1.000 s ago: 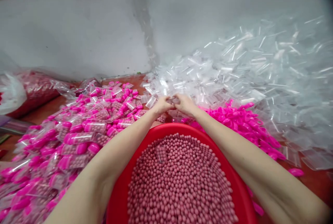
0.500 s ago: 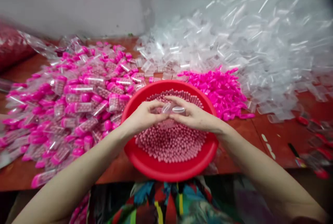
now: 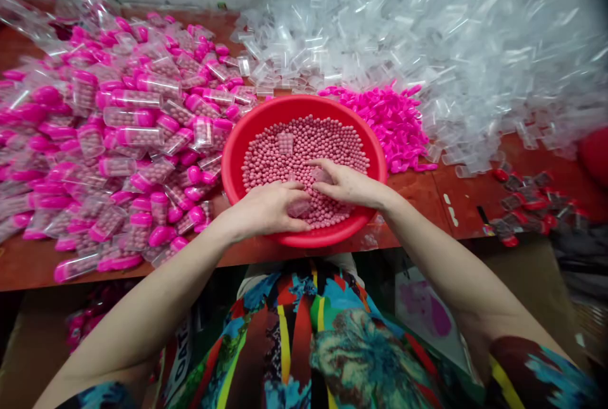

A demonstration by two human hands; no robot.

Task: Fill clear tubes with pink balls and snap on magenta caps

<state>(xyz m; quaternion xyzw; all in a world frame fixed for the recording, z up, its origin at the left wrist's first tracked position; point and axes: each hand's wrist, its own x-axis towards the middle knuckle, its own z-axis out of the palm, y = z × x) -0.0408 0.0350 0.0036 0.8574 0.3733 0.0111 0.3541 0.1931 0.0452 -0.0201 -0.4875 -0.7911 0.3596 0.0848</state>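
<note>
A red basin (image 3: 304, 107) holds a bed of small pink beads (image 3: 327, 137). My left hand (image 3: 266, 207) reaches in from the near left, its fingers curled around a clear plastic tube (image 3: 298, 207) low among the beads. Across from it, my right hand (image 3: 354, 186) grips another clear tube (image 3: 322, 175), partly hidden by the fingers. Both tubes touch the beads; how full they are I cannot make out. One more small clear tube (image 3: 285, 142) rests on the beads farther back.
Filled tubes with pink caps (image 3: 137, 118) are heaped left of the basin. Loose pink caps (image 3: 384, 121) lie behind it to the right, beside a large pile of clear empty tubes (image 3: 456, 48). Red-capped pieces (image 3: 532, 200) sit at the table's (image 3: 427, 206) right.
My hands have moved apart and down into the beads, each with its tube; before, the tubes were close together above the basin. The camera view has tilted downward.
</note>
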